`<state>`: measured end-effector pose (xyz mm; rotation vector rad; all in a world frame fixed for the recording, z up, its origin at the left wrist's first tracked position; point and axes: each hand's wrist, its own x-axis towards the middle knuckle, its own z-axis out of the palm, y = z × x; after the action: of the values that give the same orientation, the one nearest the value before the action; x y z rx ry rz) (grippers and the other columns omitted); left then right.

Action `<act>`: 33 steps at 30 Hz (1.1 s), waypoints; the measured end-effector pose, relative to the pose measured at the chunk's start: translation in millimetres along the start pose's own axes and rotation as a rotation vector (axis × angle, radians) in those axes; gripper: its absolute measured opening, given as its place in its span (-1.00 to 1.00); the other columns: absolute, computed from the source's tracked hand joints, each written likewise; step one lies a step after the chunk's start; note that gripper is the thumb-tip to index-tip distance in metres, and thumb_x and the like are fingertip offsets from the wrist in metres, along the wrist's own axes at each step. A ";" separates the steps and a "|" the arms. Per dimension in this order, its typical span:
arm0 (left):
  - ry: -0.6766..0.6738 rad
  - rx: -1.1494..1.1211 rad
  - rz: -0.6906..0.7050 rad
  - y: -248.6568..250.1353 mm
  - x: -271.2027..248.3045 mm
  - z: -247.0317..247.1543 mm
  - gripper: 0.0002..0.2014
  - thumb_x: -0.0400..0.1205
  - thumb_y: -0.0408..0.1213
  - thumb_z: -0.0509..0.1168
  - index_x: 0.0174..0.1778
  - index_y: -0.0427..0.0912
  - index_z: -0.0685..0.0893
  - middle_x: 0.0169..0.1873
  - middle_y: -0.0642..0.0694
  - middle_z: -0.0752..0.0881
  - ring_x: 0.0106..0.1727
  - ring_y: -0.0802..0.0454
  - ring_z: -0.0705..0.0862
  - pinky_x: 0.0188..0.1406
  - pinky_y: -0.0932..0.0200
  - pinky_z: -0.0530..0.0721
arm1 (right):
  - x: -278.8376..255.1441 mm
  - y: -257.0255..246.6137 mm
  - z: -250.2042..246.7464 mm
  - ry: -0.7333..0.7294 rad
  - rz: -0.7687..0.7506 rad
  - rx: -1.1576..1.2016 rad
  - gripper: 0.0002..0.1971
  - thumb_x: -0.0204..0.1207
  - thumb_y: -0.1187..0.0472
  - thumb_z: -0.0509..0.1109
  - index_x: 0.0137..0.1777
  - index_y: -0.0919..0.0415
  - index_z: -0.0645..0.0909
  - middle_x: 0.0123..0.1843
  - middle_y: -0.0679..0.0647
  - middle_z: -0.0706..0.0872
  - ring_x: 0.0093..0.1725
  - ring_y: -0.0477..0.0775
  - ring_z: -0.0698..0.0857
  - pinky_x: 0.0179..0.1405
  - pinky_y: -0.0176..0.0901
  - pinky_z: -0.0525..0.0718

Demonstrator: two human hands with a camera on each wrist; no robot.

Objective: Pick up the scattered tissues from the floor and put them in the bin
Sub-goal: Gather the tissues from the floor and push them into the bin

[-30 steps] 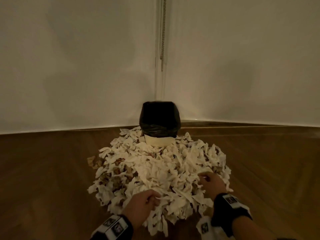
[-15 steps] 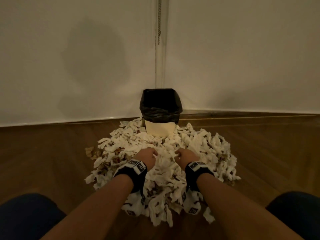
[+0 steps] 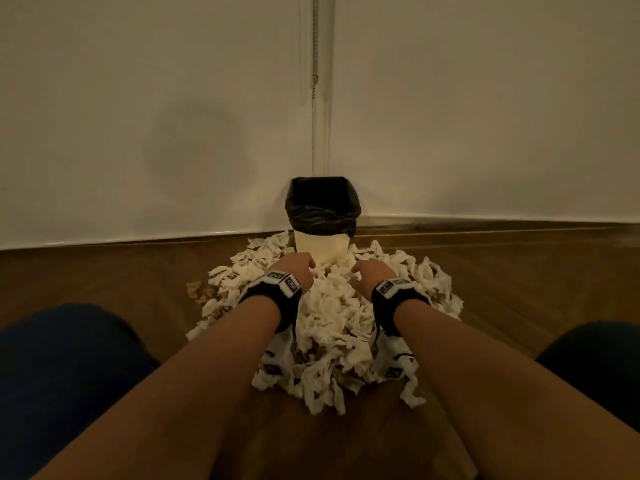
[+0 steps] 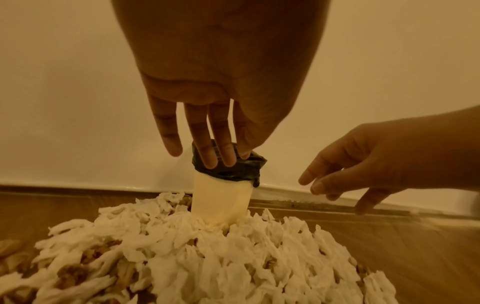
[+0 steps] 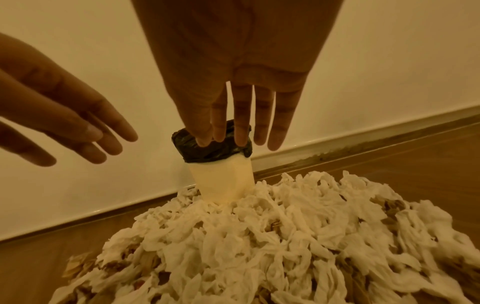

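Note:
A big heap of white crumpled tissues (image 3: 329, 306) covers the wooden floor in front of a cream bin (image 3: 320, 249) with a black liner (image 3: 322, 209), which stands in the wall corner. Both my hands hover over the far part of the heap, just short of the bin's base. My left hand (image 3: 301, 266) has its fingers straight and spread and holds nothing, as the left wrist view shows (image 4: 210, 152). My right hand (image 3: 367, 271) is just as flat and bare in its own wrist view (image 5: 240, 127). The tissues (image 4: 207, 257) lie below both palms.
White walls (image 3: 138, 116) meet right behind the bin, with a hanging bead chain (image 3: 315, 46) in the corner. Bare wooden floor (image 3: 86, 278) lies left and right of the heap. My knees in dark trousers (image 3: 62, 375) flank the near edge.
Both hands have moved forward from the near edge of the heap, across its middle, up to the bin's base. My arms are stretched out further now.

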<state>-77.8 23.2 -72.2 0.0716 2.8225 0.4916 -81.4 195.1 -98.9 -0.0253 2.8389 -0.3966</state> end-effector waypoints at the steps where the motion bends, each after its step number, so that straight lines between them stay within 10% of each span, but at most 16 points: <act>1: 0.007 -0.009 0.003 -1.2 0.4 3.6 -0.69 0.65 -0.33 0.16 0.31 -0.09 0.55 0.30 -0.15 0.57 0.27 -0.11 0.57 0.19 0.06 0.58 | 1.1 -0.4 0.6 0.001 -0.001 -0.015 -0.58 0.62 0.04 0.26 0.43 0.16 0.47 0.42 0.18 0.51 0.38 0.21 0.51 0.33 0.02 0.50; 11: -0.124 0.046 -0.038 -27.3 47.2 58.0 -0.67 0.66 -0.36 0.10 0.29 -0.01 0.56 0.35 -0.08 0.55 0.30 -0.06 0.56 0.26 0.05 0.58 | 48.5 -3.7 55.5 -0.161 -0.001 -0.039 -0.71 0.62 0.13 0.25 0.21 0.26 0.63 0.23 0.20 0.66 0.20 0.21 0.64 0.18 -0.02 0.61; 24: -0.126 0.148 -0.053 -55.4 146.2 136.9 -0.53 0.60 -0.25 0.25 0.43 0.05 0.34 0.42 -0.13 0.30 0.41 -0.20 0.35 0.30 -0.13 0.51 | 156.7 4.4 135.0 -0.298 -0.030 -0.154 -0.19 0.37 -0.02 0.52 0.54 -0.10 0.15 0.59 0.21 -0.02 0.52 0.46 0.18 0.29 0.24 0.51; 29: -0.082 0.216 -0.073 -61.1 151.7 159.0 -0.09 0.41 0.02 0.46 0.54 0.31 0.00 0.53 -0.05 0.03 0.49 -0.29 0.23 0.27 -0.21 0.50 | 157.6 14.3 137.1 -0.355 -0.083 -0.154 -0.50 0.56 0.16 0.34 0.49 0.12 0.34 0.51 0.23 0.29 0.39 0.34 0.46 0.29 0.05 0.53; 33: -0.091 0.163 -0.082 -65.7 151.1 160.3 -0.09 0.34 0.10 0.48 0.52 0.32 0.08 0.52 -0.06 0.04 0.51 -0.33 0.18 0.30 -0.27 0.49 | 150.1 23.9 126.9 -0.135 0.026 0.096 -0.71 0.62 0.30 0.14 0.15 0.35 0.67 0.19 0.26 0.68 0.14 0.23 0.66 0.07 -0.07 0.58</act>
<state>-178.7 27.7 -278.6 0.0102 2.7575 0.2339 -191.0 176.1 -262.7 0.0038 2.6816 -0.5047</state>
